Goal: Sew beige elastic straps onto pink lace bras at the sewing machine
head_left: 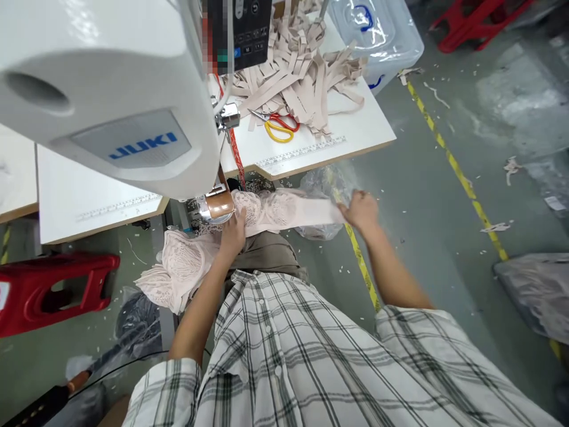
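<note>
A pale pink lace bra point(278, 209) stretches across my lap, just below the sewing machine point(146, 107). My right hand point(362, 210) pinches the end of its wide band, pulled out to the right. Close to the machine's needle area, my left hand point(233, 232) grips the near cup section, its fingertips partly hidden by the fabric. More pale pink lace bra cups point(184, 261) hang to the left of my left hand, beside my forearm. The brown guard plate point(220, 204) of the machine sits right above my left fingers.
Scissors point(279, 127) with red and yellow handles lie on the white table point(364, 130) beside a heap of beige fabric strips point(306, 77). A clear plastic bin point(382, 35) stands behind at right. Red stools point(53, 290) are at left and far right. Yellow tape point(444, 148) marks the floor.
</note>
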The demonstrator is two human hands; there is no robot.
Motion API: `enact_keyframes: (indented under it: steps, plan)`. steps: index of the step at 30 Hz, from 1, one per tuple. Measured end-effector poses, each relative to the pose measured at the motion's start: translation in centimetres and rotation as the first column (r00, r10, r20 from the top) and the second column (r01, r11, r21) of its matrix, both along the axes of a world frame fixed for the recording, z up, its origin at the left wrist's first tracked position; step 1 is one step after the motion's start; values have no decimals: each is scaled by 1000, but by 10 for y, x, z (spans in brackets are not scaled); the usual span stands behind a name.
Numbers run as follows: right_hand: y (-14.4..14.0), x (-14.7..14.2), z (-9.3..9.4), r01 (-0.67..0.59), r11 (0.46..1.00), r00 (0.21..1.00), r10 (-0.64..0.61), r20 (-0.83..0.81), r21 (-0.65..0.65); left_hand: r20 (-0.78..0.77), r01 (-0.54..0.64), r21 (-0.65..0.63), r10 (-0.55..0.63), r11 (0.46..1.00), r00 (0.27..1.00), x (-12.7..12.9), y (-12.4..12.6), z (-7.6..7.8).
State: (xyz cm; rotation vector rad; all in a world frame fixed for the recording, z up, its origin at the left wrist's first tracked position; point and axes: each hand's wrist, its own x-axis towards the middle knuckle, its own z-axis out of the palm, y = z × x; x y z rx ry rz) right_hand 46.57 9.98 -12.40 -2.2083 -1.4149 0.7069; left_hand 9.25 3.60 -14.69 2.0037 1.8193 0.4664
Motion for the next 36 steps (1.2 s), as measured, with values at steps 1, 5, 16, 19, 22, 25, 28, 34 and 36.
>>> enact_keyframes:
  steps: [1,5,16,19,22,25,28,34,36]
  plan:
    - [0,-25,-9,-84,996,996,84,17,-4,20,1,-6,-1,1000,1000,7,-5,-4]
    - [-5,-136,-39,-723,690,691,719,72,43,47,-30,-13,31,999,998,-26,-40,7]
    - [-11,-211,-81,-858,511,498,853,157,-55,-428,-311,-294,166,904,888,-187,-181,16]
    - [-15,-212,-82,-847,530,518,841,155,-44,-468,-401,-234,259,886,845,-165,-163,4]
    - [-19,-212,-83,-824,563,549,820,159,-57,-499,-452,-149,327,880,802,-141,-148,1]
    - [-21,-210,-85,-826,558,543,826,151,-78,-464,-407,-138,304,903,832,-127,-145,-1]
    - [-20,-205,-85,-862,495,485,868,112,-104,-428,-397,-149,303,906,851,-128,-152,1]
    - [-18,-197,-80,-873,467,467,883,34,-137,-395,-449,-138,366,883,842,-163,-181,34]
    - [-22,-201,-71,-855,511,511,859,23,-90,-446,-589,-97,494,803,747,-178,-191,47]
